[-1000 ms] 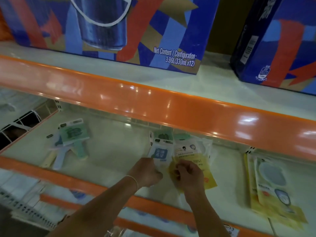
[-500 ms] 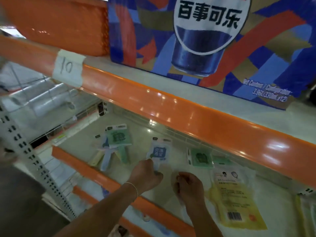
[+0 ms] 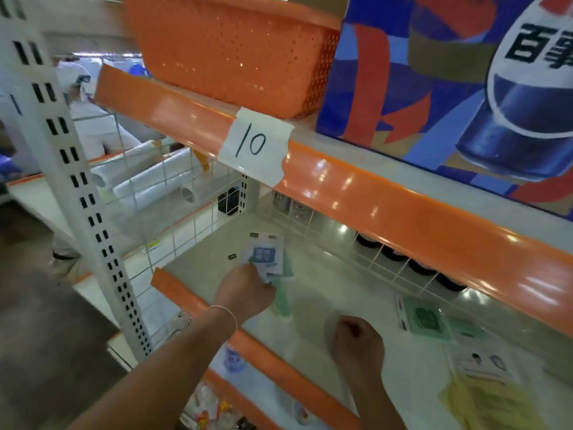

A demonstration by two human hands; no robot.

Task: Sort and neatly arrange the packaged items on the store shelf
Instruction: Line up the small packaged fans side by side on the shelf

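Note:
My left hand [image 3: 245, 291] pinches a white packet with a blue square label [image 3: 267, 257] and holds it over the small pile of green and white packets [image 3: 283, 297] at the left end of the cream shelf [image 3: 350, 293]. My right hand [image 3: 356, 342] hovers over the shelf's middle with its fingers curled into a fist and nothing in it. To the right lie a green-labelled packet [image 3: 423, 318] and, nearer the front, a yellow and white packet [image 3: 486, 386].
An orange shelf rail [image 3: 403, 212] with a taped label "10" [image 3: 255, 144] overhangs the shelf. Above it stand an orange perforated basket [image 3: 235, 48] and a blue drinks carton [image 3: 449, 76]. A white slotted upright [image 3: 77, 187] and wire side panel [image 3: 173, 212] bound the left.
My view has swung left. My left hand has carried the blue-labelled packet leftward onto the green pile. My right hand stayed curled and empty over the shelf's middle.

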